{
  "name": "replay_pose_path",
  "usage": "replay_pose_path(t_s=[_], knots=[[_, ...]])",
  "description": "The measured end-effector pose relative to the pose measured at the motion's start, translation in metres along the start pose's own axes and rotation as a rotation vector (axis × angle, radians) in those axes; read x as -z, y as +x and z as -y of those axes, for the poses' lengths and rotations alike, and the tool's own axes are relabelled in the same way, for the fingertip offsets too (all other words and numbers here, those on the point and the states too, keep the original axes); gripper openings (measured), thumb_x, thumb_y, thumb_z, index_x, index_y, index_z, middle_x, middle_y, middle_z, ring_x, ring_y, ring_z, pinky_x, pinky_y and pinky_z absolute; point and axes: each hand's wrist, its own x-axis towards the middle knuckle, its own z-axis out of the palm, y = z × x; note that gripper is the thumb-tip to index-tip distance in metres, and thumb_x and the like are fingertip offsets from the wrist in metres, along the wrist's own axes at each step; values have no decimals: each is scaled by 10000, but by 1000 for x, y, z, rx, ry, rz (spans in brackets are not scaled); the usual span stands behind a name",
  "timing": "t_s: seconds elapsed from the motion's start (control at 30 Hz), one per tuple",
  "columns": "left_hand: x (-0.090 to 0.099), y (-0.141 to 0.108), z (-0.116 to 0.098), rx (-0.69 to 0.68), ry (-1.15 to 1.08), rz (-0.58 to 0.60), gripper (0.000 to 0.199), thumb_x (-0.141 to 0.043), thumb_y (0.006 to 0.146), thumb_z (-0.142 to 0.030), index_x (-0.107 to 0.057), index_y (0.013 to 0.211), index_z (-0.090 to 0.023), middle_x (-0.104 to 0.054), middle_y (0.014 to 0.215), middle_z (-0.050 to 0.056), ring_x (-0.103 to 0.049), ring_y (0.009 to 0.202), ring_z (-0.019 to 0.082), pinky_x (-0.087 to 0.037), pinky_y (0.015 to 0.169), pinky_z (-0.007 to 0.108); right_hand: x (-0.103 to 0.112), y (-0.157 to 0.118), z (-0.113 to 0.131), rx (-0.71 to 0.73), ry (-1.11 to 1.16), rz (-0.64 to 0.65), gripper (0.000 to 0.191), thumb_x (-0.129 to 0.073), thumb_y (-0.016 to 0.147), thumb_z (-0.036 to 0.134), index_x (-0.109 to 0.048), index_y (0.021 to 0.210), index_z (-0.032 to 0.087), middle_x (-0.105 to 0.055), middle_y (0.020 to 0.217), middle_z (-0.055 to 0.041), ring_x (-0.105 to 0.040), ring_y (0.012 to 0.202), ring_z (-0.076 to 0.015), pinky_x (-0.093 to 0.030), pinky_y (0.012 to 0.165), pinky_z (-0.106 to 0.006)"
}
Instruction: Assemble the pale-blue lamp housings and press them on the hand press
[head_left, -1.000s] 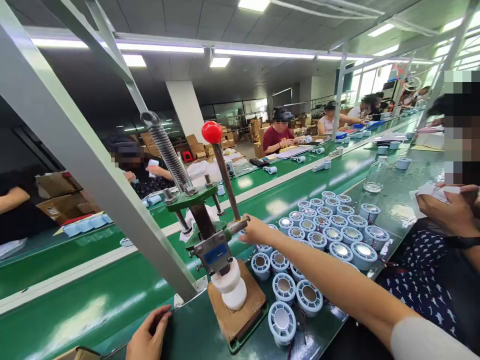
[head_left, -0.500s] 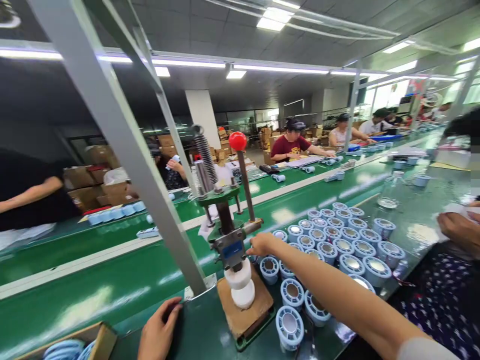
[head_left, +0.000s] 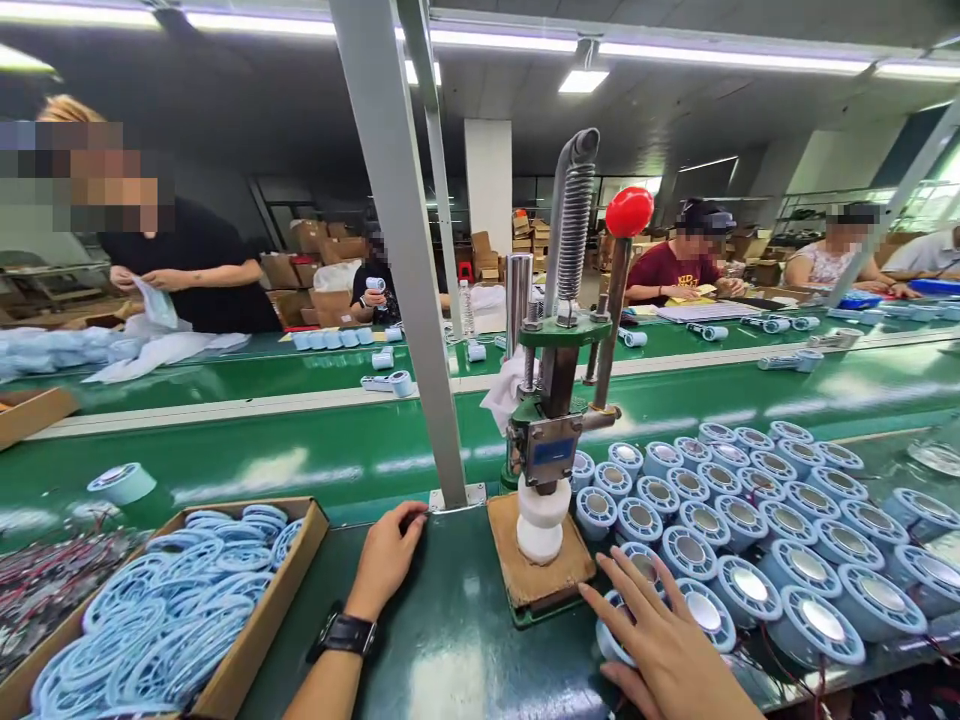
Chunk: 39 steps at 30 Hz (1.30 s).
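Note:
My left hand (head_left: 388,560), with a black watch (head_left: 343,634) on its wrist, rests on the green bench with loosely bent fingers and nothing visible in it. To its right stands a hand press (head_left: 551,450) with a red ball knob (head_left: 629,211) on its lever. Under the ram, one white round block (head_left: 540,541) sits below another on a brown board (head_left: 504,525). My right hand (head_left: 667,635) is spread open over the nearest light-blue round housings (head_left: 690,552), partly covering a few. Whether it touches them I cannot tell.
A cardboard box (head_left: 289,590) of light-blue rings stands at the left, beside a heap of wired parts (head_left: 67,580). A grey post (head_left: 409,260) rises behind the bench. Beyond runs a green conveyor belt (head_left: 247,470). Several co-workers sit or stand across it.
My right hand has left the area beside the press's lever joint and come down toward me over the housings. The view has swung left, bringing the ring box further in.

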Motion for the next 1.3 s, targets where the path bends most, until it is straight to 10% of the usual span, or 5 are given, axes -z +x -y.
replay_pose_path(t_s=[0.4,0.63,0.87,1.07,1.3], knots=[[-11,-16,-11,11,-86,-72,284,-493,803,-374,-695,917,-209,-738,972,93,-660,969,290,-479,944,462,-26,9,12,-64,-39,-74,562,-549,768,258,-531,1324,182,-614,1255,-127,-610,1123,-278,-418,944,-407],[-72,-55,-57,81,-300,60,646,-346,908,-497,-412,1439,-135,-408,1532,148,-384,1421,249,-304,1191,427,-49,47,41,-457,1,257,622,-587,760,131,-522,1378,153,-670,794,-106,-674,763,-285,-390,973,-575],[-126,-62,-85,181,-463,125,831,-224,927,-573,-60,1536,-32,18,1641,115,54,1505,200,-25,1242,405,-64,43,41,-343,61,210,671,-551,750,126,-461,1412,68,-694,767,-105,-676,734,-249,-400,997,-480],[-66,-49,-120,-16,-514,-139,680,-369,941,-501,-202,1523,-191,-234,1616,98,-214,1493,237,-215,1234,435,-67,37,23,-342,88,215,703,-556,766,150,-410,1453,120,-697,765,-70,-690,738,-244,-410,1006,-480],[25,39,-210,-444,-193,-288,177,-558,894,-268,-683,1002,-205,-709,939,42,-641,870,190,-485,830,311,-31,52,19,-241,226,-141,454,-484,888,197,-461,1341,181,-665,1193,-67,-676,1043,-221,-520,953,-390]])
